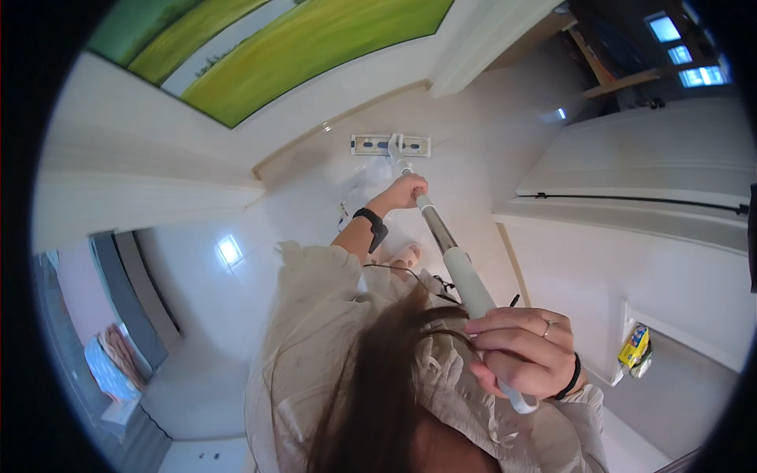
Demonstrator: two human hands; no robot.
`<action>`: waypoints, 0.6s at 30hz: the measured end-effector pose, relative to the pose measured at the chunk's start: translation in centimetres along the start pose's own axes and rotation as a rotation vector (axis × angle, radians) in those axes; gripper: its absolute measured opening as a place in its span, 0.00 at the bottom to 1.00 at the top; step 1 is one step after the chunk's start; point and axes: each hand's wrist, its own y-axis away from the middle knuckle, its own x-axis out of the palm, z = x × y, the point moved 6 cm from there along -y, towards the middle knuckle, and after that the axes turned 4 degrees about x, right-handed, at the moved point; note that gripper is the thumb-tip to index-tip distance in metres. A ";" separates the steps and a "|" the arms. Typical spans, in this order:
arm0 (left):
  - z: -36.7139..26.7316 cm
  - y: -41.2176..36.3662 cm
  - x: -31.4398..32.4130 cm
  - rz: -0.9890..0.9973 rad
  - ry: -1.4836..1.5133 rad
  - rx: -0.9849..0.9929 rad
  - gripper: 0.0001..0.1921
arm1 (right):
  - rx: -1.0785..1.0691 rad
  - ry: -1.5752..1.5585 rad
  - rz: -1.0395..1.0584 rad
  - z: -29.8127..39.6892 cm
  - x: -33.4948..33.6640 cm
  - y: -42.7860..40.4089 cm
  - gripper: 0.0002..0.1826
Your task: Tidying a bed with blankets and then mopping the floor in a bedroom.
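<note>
A flat mop stands before me, its telescopic handle [437, 227] slanting from my chest down to the floor. My right hand [526, 349] is closed around the top grip of the handle, just above a hanging loop [520, 402]. Lower on the pole, my left hand [405, 192] grips the shaft, with a black band on that wrist. The rectangular mop head [366, 145] lies on the pale tiled floor near the wall under a painting. Its white frame has dark slots, and I cannot tell whether a pad is under it.
A green landscape painting [319, 65] hangs on the wall ahead. A white door [639, 159] stands to the right, and a yellow packet [634, 346] sits in a wall recess. Folded cloths [115, 363] lie beside a bed at left. My slippered foot [407, 255] is below the handle.
</note>
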 end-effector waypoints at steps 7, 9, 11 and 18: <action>-5.3 6.4 0.6 -0.175 0.034 -0.140 0.09 | -0.218 -0.153 0.041 3.3 -1.0 2.2 0.12; -6.3 8.5 2.2 -0.192 0.039 -0.205 0.08 | -0.263 -0.243 0.053 3.8 -1.9 3.9 0.09; -7.4 11.2 4.0 -0.250 0.013 -0.249 0.05 | -0.287 -0.297 0.060 4.6 -2.5 5.7 0.09; -12.9 17.0 13.2 -0.430 -0.085 -0.395 0.03 | -0.374 -0.436 0.140 7.5 -5.9 15.3 0.05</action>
